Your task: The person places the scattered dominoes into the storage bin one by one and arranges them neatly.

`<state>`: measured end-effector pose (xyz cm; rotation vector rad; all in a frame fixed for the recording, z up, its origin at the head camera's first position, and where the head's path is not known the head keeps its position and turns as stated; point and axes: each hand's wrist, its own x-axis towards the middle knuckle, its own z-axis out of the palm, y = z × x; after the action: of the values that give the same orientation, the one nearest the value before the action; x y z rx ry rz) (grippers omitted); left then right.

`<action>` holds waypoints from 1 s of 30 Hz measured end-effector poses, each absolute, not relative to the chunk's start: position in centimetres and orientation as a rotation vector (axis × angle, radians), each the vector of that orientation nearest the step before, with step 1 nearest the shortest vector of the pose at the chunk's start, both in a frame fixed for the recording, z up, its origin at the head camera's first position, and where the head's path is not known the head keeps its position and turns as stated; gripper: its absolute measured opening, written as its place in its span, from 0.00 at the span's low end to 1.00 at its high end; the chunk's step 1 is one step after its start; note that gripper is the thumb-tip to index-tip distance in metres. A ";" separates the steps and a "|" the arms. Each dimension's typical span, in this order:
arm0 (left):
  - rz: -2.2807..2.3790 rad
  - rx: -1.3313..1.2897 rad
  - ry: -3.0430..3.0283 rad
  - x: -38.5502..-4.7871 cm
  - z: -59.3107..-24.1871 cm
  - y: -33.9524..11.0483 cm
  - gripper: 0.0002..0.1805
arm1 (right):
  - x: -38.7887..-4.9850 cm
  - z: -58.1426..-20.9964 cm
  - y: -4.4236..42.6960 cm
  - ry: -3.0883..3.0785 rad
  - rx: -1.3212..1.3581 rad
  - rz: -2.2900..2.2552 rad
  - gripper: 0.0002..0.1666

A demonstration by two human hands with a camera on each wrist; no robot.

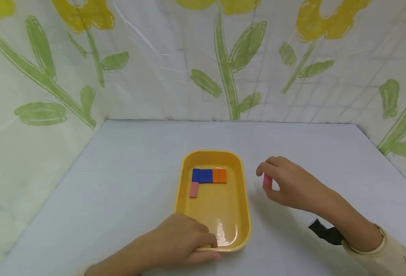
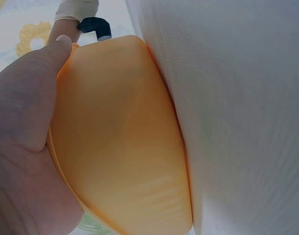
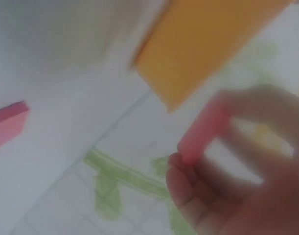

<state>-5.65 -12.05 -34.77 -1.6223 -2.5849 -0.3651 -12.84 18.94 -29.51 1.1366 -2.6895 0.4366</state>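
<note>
A yellow rectangular tray [image 1: 247, 214] stands on the table. My left hand [image 1: 176, 239] grips its near rim, fingers over the inside and thumb outside; the left wrist view shows the tray's outer wall [image 2: 120, 127] beside the palm. Between thumb and fingers, my right hand [image 1: 290, 184] pinches a small pink block [image 1: 267, 181], held in the air to the right of the tray. Inside the tray, blue tiles [image 1: 203, 176] and orange tiles [image 1: 219, 176] form a row near the far end, and a lighter pink tile [image 1: 194, 189] lies below the row's left end.
A pale table [image 1: 130, 172] lies under everything, with a flower-patterned sheet [image 1: 154, 76] behind it. At the left of the right wrist view is another pink piece [image 3: 10, 125]. A black strap [image 1: 327, 233] hangs at my right wrist.
</note>
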 end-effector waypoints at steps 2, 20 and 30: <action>-0.364 -1.625 -2.598 -5.7 -34.8 -12.1 0.18 | -13.0 -29.3 18.3 -2.667 1.138 0.457 0.19; -0.392 -1.632 -2.644 -5.7 -34.6 -12.1 0.18 | -13.5 -30.2 13.1 -2.658 1.347 0.521 0.14; -0.425 -1.654 -2.632 -5.8 -34.6 -12.0 0.18 | -14.0 -31.8 10.4 -2.618 1.544 0.459 0.11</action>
<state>-5.82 -12.04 -34.57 -1.6538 -2.6322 -0.4253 -14.05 10.41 -31.84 1.5437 -2.6184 0.4589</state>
